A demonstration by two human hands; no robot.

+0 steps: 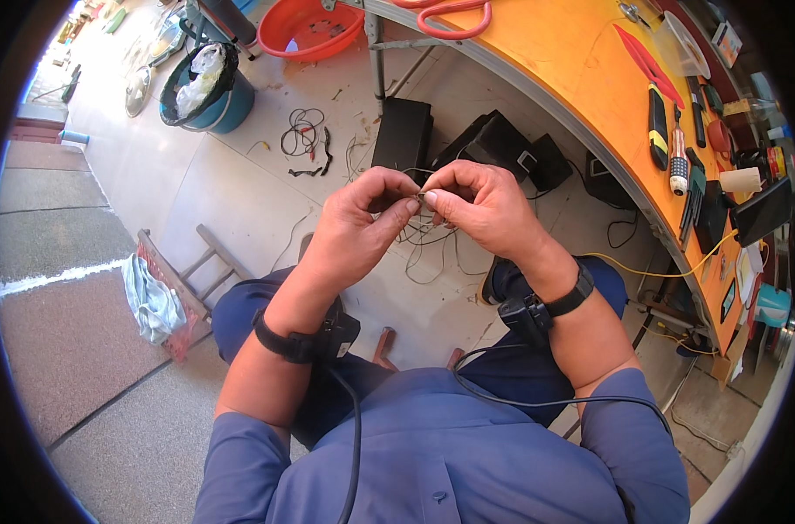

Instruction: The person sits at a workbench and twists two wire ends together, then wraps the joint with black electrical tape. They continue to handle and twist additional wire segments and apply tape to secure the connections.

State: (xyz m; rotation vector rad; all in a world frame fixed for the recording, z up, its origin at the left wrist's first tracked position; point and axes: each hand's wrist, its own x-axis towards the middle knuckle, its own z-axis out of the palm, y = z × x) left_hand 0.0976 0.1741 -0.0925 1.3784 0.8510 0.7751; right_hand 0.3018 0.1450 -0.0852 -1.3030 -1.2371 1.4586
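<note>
L hand (362,214) and R hand (485,205) are both pinched narrow, fingertips meeting on a tiny dark piece (421,199) — prob. wire, too small to be sure — mid-scene above the floor (249,188). Best done w/ thumbs braced together, grip light and close in, so it doesn't slip or kink. Counts: 2 hands; far L, 1 blue bucket (230,109) and 1 red basin (303,55); approx. 4 black boxes (404,131), overlapping — can't tell exactly; on the desk (581,70) at R, 1 yellow-black cutter (658,131), 1 screwdriver (678,166).
</note>
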